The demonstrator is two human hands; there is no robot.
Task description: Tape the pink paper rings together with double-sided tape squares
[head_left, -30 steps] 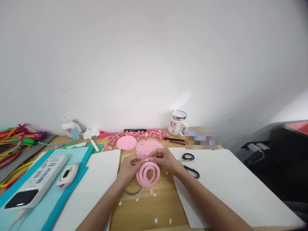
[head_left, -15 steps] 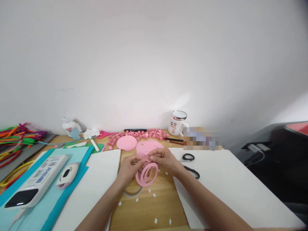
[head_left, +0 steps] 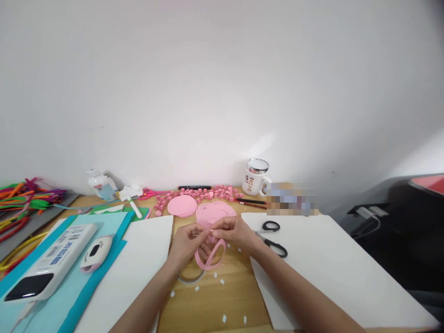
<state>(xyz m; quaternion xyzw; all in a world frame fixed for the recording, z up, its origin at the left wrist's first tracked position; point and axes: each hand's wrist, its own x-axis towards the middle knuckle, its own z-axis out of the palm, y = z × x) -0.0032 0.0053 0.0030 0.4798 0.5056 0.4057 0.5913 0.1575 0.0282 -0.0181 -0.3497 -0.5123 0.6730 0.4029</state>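
Note:
My left hand (head_left: 188, 240) and my right hand (head_left: 233, 232) meet above the wooden table, fingertips pinched together on the end of a pink paper strip (head_left: 207, 267). The strip is curved and hangs in a loop below my fingers. Part of it is hidden behind the left fingers. Just beyond my hands lie loose pink paper pieces (head_left: 212, 212) and a stack of pink paper circles (head_left: 182, 206). Several small rolled pink paper roses (head_left: 225, 191) are heaped farther back. Under my left wrist rests a roll of tape (head_left: 190, 280).
Black-handled scissors (head_left: 277, 249) lie on a white sheet (head_left: 333, 277) at the right. A white mug (head_left: 253, 181) stands by the wall. Left are a white device (head_left: 52, 263), blue paper (head_left: 79, 289) and a white bottle (head_left: 101, 185). White scraps dot the table.
The hanging strip has shortened from several overlapping loops to one larger loop. My fingers have shifted slightly while still pinching it.

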